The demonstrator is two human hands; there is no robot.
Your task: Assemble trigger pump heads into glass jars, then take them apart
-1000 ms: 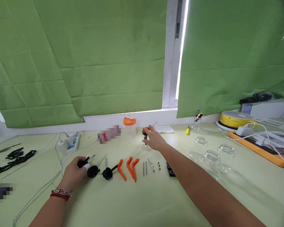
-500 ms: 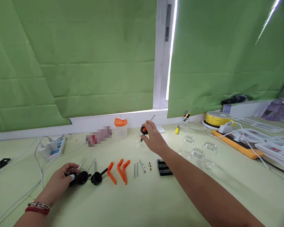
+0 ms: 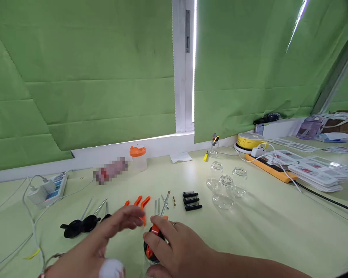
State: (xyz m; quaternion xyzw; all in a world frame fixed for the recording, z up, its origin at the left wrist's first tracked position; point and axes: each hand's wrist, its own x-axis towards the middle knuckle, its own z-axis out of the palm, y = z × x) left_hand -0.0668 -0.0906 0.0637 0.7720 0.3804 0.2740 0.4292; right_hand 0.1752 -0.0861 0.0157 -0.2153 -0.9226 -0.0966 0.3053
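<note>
Near the bottom middle, my right hand (image 3: 185,247) is closed on a jar with a black-and-orange top (image 3: 147,249). A metal rod (image 3: 165,203) sticks up out of that top; the clear body is mostly hidden below. To its left my left hand (image 3: 100,241) hovers with fingers stretched out, holding nothing, a white wrap at its thumb. Beyond the hands lie orange levers (image 3: 145,202), thin metal pins (image 3: 157,207) and small brass-coloured pieces (image 3: 174,200). Black cup-shaped parts with metal rods (image 3: 73,229) lie at the left, partly hidden by my left hand.
Several black pieces with springs (image 3: 193,207) lie right of the pins. Clear jars (image 3: 226,190) stand farther right. At the back are an orange-lidded cup (image 3: 138,157), a yellow screwdriver (image 3: 205,156) and an orange power strip (image 3: 272,170). White cables (image 3: 31,216) cross the left side.
My right hand has brought the jar from the back of the table to the near middle. My left hand has left the black cup-shaped parts and moved right, opening. The view has turned rightward.
</note>
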